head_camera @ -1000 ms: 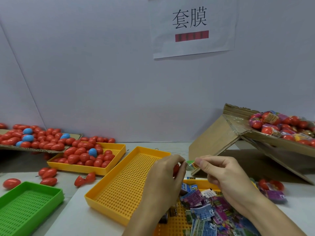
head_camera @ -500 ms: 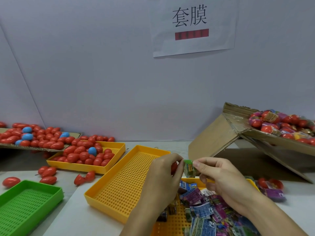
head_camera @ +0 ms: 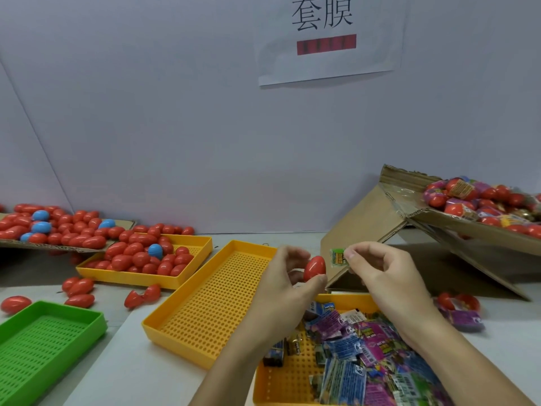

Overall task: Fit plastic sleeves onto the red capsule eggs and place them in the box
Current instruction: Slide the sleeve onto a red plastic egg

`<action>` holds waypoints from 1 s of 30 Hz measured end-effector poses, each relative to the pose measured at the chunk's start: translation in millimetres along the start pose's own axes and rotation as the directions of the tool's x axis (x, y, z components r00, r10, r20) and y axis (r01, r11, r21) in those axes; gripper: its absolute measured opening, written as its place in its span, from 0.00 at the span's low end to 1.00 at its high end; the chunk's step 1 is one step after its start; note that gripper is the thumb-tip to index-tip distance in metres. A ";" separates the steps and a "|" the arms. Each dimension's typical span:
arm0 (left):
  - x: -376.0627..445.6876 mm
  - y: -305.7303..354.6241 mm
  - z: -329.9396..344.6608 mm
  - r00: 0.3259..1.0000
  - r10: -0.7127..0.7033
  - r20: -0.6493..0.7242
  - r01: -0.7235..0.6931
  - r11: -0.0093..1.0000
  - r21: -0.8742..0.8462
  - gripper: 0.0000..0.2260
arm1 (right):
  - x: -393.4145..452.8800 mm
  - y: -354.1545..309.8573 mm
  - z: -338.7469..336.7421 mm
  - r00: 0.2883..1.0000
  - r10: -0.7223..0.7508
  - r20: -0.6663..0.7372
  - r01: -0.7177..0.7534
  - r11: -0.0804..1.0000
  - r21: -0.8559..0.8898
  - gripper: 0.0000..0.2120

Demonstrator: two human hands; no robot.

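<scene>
Red capsule egg (head_camera: 314,268) pinched in left hand (head_camera: 288,284); right hand (head_camera: 380,276) (fingers curled) pinches a green plastic sleeve (head_camera: 337,257)

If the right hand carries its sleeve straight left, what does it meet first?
Most likely the red egg held in the left hand; the sleeve in the right hand sits just beside it, though depth is unclear.

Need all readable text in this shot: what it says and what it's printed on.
"套膜": large black characters on the white paper sign taped to the wall.
Red bar under them: its dark print is too blurred to read.
"6" or "9": on several flat sleeves in the near yellow tray; the rest of their print is too small.
Green sleeve pinched by the right hand: print unreadable.
</scene>
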State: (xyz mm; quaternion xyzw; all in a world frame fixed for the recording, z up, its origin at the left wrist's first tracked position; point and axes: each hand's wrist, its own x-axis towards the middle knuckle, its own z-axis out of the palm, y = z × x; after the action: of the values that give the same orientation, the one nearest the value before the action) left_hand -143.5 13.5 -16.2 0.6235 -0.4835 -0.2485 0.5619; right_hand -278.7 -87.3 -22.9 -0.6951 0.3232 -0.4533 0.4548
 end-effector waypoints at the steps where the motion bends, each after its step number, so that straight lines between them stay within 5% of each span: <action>1: 0.5 -0.2 0.1 1.000 0.001 -0.006 -0.001 1.000 -0.018 0.12 | -0.3 0.0 0.3 1.000 -0.014 0.008 0.014 1.000 -0.010 0.04; 4: 1.6 2.0 0.6 1.000 -0.028 0.001 0.027 0.979 -0.201 0.06 | -0.3 0.1 0.0 0.999 -0.031 0.012 0.031 0.999 0.006 0.04; 9: 4.5 8.8 -2.5 0.978 -0.204 0.054 0.191 0.748 -0.636 0.08 | -0.7 -1.1 -0.6 0.998 -0.052 0.030 0.049 0.995 0.090 0.05; 30: 6.1 4.8 -3.3 0.967 -0.243 0.079 0.227 0.674 -0.703 0.10 | -3.4 -4.8 0.3 0.992 -0.071 0.100 0.063 0.994 0.087 0.07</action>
State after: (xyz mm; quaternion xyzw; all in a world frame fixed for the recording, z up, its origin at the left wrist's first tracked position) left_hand -139.7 10.1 -9.4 0.4200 -0.2610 -0.4778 0.7260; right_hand -279.5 -82.5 -19.7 -0.7085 0.2566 -0.4451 0.4839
